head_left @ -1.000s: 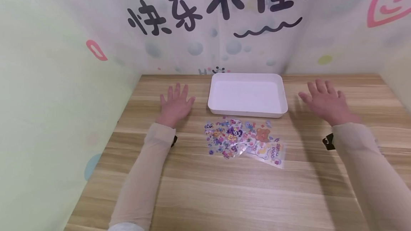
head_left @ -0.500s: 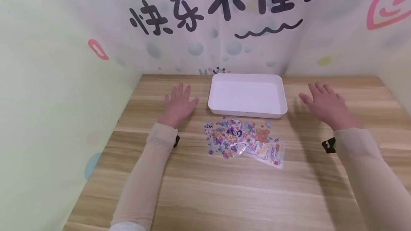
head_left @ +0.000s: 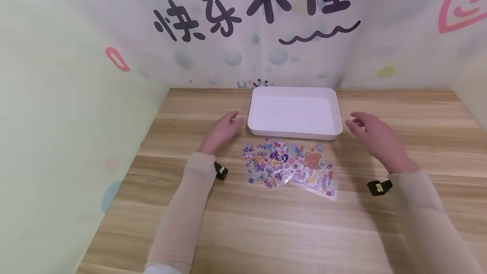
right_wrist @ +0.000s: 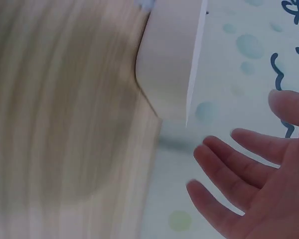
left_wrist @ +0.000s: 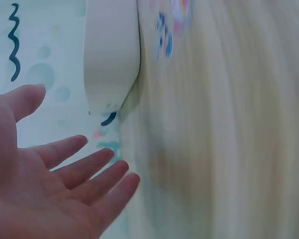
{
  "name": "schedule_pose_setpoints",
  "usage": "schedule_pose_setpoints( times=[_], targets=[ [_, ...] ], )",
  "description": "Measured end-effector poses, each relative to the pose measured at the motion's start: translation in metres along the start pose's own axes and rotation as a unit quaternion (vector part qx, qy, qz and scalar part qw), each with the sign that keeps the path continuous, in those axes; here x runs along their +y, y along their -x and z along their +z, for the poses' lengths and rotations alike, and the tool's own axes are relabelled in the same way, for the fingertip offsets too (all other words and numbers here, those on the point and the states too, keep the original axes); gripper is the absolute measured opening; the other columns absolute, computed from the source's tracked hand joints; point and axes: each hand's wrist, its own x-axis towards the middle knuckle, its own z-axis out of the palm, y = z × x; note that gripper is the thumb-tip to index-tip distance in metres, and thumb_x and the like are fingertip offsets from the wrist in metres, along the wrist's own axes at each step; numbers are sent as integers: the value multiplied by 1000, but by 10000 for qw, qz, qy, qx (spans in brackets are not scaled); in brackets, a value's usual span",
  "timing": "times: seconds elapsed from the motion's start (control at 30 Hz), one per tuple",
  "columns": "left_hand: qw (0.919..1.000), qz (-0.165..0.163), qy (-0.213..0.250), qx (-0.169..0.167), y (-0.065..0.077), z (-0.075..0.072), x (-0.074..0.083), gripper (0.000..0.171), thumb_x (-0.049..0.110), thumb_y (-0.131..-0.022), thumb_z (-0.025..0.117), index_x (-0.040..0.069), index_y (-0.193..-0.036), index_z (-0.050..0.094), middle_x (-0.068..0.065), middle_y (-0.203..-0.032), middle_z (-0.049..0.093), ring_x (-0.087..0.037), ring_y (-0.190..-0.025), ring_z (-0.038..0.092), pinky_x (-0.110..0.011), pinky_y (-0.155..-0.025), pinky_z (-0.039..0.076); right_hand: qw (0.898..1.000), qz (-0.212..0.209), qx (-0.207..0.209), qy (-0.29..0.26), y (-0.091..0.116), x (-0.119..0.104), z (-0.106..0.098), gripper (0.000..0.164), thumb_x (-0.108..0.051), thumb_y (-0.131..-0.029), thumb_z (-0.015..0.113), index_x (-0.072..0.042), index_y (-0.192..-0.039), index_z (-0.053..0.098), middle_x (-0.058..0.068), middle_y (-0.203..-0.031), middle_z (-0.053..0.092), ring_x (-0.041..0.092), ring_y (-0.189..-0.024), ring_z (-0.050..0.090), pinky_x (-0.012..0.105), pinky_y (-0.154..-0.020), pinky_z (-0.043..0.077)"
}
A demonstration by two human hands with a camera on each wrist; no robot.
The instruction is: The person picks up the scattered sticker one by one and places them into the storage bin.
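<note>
White tray (head_left: pixel 295 113), shallow and rectangular, upright on the wood-grain table (head_left: pixel 266 236); in the head view, centre of a clock face with twelve o'clock toward the printed backdrop (head_left: pixel 213 67).

Left hand (head_left: pixel 223 131): between eight and nine o'clock, just beside the tray but apart from it; in the left wrist view, palm in sight, thumb well apart from the lightly fanned, extended fingers, with nothing in the grasp.

Right hand (head_left: pixel 374 138): between three and four o'clock, thumb side toward the tray, likewise apart from it; in the right wrist view, fingers loosely extended, thumb separate, nothing in the grasp.

Character sheet (head_left: pixel 262 164), transparent with small, mostly purple figures: near seven o'clock, flat on the table. Bear sheet (head_left: pixel 312 179), with brown bear and "good night" lettering: between five and six o'clock. Both near the tray, overlapping at their adjoining edges, clear of both hands; order of layers impossible to tell.

Black wristbands (head_left: pixel 220 170): one at each wrist, below the cuffs of beige sleeves (head_left: pixel 190 206).

On the backdrop: large black characters (head_left: pixel 265 0) near twelve o'clock, above a wavy black line (head_left: pixel 319 35); pink heart (head_left: pixel 445 22) toward two o'clock.
</note>
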Motion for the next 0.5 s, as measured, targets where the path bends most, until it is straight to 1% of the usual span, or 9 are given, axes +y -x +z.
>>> schedule_pose_setpoints(
  times=[0.07, 0.13, 0.23, 0.3, 0.37, 0.43, 0.5],
  targets=[
    [9991, 102, 400, 16, -1, 4, -1, 67, 58, -86, 39, 17, -138, 32, -4, -139, 37, -22, -122, 38, -40, -100, 32, 9999, -65, 13, -101, 1, -5, 7, 69, -57, -89, 31, -4, -133, 37, 19, -116, 51, 37, -102, 47, 53, -75, 42],
    [9962, 220, 842, 6, -1, 9, -1, 64, 54, -87, 43, 16, -138, 33, -3, -137, 39, -19, -121, 40, -37, -99, 34, 9998, -124, 7, -151, 1, -10, 15, 66, -56, -89, 33, -5, -131, 41, 17, -114, 53, 35, -102, 49, 51, -75, 44],
    [9870, 317, 1575, -88, -3, 15, -2, 62, 48, -87, 47, 15, -138, 33, -2, -136, 41, -14, -119, 41, -31, -98, 36, 9994, -239, -59, -227, 2, -18, 27, 61, -51, -90, 38, -5, -128, 44, 18, -113, 55, 34, -101, 51, 50, -76, 45],
    [9796, 319, 1972, -196, -4, 20, -2, 62, 47, -87, 49, 16, -138, 33, -1, -135, 41, -11, -119, 42, -28, -96, 38, 9990, -357, -39, -258, 3, -23, 36, 56, -46, -91, 41, -4, -126, 46, 20, -114, 54, 36, -100, 52, 51, -76, 45],
    [9728, 332, 2273, -279, -5, 24, -3, 61, 46, -87, 50, 17, -137, 34, 0, -135, 41, -9, -119, 42, -27, -95, 39, 9983, -457, 86, -342, 3, -30, 45, 49, -40, -91, 46, -3, -124, 48, 20, -117, 51, 36, -98, 53, 51, -77, 45],
    [9674, 405, 2479, -320, -8, 28, -3, 59, 43, -87, 51, 16, -137, 35, 0, -136, 41, -9, -118, 42, -27, -95, 39, 9970, -558, 311, -432, 3, -37, 52, 43, -33, -90, 50, -3, -121, 51, 20, -118, 48, 35, -95, 55, 51, -77, 45],
    [9636, 428, 2611, -377, -9, 31, -3, 58, 41, -88, 51, 16, -137, 35, -1, -137, 40, -9, -119, 41, -27, -96, 38, 9952, -650, 524, -513, 3, -43, 57, 38, -29, -90, 52, -2, -117, 54, 19, -116, 48, 34, -94, 56, 50, -77, 46]
  ],
)
